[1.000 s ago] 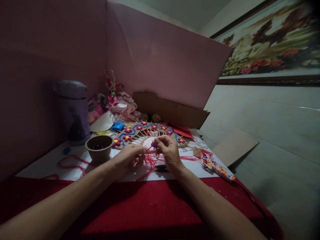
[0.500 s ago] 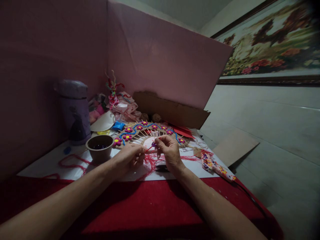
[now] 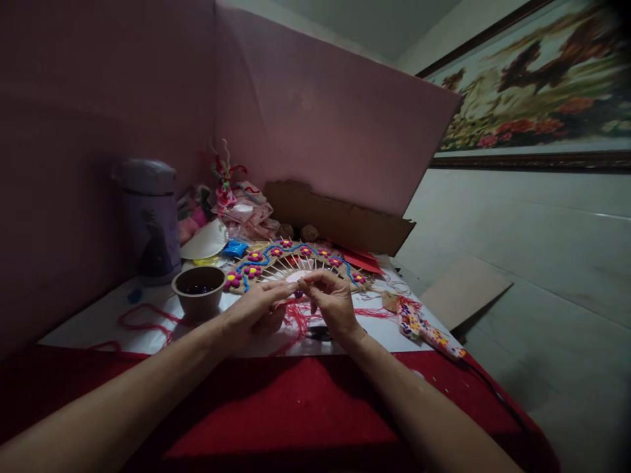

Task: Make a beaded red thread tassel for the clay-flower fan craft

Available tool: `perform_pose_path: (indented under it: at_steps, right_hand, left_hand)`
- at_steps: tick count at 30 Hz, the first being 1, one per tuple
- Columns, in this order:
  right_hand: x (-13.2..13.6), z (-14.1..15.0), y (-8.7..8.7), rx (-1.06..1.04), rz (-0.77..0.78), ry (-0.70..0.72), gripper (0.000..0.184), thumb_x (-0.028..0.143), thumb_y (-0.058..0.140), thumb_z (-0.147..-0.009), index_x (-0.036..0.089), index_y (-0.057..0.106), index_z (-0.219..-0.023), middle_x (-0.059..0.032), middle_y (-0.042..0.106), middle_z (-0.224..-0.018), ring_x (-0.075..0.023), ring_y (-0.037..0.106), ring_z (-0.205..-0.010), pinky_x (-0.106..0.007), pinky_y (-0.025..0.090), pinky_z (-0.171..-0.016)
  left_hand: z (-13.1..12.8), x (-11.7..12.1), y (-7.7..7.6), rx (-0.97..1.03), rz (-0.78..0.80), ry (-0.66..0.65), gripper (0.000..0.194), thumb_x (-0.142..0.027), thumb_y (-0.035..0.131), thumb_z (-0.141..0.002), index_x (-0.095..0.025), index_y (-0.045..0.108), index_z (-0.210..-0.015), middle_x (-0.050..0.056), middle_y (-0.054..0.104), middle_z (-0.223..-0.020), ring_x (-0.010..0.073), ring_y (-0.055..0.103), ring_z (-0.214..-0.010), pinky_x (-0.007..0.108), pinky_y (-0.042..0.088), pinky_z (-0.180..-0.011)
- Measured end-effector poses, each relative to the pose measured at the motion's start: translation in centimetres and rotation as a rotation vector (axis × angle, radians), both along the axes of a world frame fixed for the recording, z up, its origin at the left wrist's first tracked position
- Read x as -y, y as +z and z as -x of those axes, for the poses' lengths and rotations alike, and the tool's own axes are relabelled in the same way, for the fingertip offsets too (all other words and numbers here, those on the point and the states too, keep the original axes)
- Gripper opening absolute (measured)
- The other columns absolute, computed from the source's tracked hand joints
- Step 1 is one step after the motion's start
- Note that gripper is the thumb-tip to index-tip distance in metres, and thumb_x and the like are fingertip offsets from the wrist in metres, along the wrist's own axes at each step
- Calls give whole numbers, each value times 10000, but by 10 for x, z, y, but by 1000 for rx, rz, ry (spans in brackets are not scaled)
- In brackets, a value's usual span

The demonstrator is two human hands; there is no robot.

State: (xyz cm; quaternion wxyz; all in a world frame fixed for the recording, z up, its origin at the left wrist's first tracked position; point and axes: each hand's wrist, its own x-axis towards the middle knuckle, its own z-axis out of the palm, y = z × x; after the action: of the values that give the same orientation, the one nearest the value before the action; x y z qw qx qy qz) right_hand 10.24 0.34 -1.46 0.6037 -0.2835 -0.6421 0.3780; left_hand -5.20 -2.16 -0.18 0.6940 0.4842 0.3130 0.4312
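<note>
My left hand (image 3: 259,312) is closed in a pinch on red thread (image 3: 297,320), its fingers reaching to the right. Its fingertips meet those of my right hand (image 3: 331,303), which is also pinched at the thread. Just below the joined fingertips a small purple bead (image 3: 298,294) hangs; the thread through it is mostly hidden by the fingers. Loose red strands lie on the white sheet (image 3: 197,338) under both hands. Behind the hands is a fan-shaped piece (image 3: 269,259) with thin sticks, magenta flowers and a wavy blue cord.
A brown bowl (image 3: 198,305) with dark contents stands left of my hands. A dark tool (image 3: 319,334) lies below them. At the right is a flower-patterned glue gun (image 3: 428,332) with a cord. A purple flask (image 3: 152,230) stands at the back left, and cardboard (image 3: 340,217) leans behind.
My left fingers have moved right and straightened until they meet my right fingertips. The purple bead, earlier held at my right fingers, now hangs slightly lower. The view shifts slightly.
</note>
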Motion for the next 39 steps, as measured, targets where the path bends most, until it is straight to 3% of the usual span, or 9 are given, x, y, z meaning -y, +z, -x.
perform_pose_path:
  at_steps: [10,17,25,34,39]
  right_hand:
    - [3,1,5,-38,84,53,182,339,723,-711,176,645,-698,22,587,-618,-71,485,-468,-144,368,-326]
    - [3,1,8,-83,75,-14,217,352,713,-724,170,609,-666,76,459,-480,-42,364,-371,-153,322,-320]
    - [4,0,7,-99,144,47,225,359,705,-734,159,602,-720,37,561,-567,-77,517,-434,-161,387,-342]
    - [4,0,7,-131,143,64,224,355,714,-732,170,591,-704,63,529,-506,-57,454,-378,-168,376,-345]
    - [4,1,7,-130,143,61,229,363,719,-725,171,596,-704,61,532,-499,-58,448,-381,-161,371,-340]
  left_hand:
    - [1,3,1,18,51,-41,122,-275,624,-753,-186,557,-805,-110,294,-413,31,187,-348,171,122,-345]
    - [-2,3,1,60,140,91,148,-172,697,-654,-162,591,-757,-24,537,-718,31,440,-547,123,338,-463]
    - [0,0,-2,-6,61,-26,88,-218,600,-706,-151,577,-760,-22,482,-615,44,382,-436,179,289,-394]
    - [-1,3,1,-46,131,27,105,-240,605,-696,-175,523,-706,-60,395,-491,43,350,-348,188,211,-338]
    - [-2,4,2,-21,134,10,62,-196,591,-693,-160,542,-684,-35,462,-514,34,345,-354,180,212,-339]
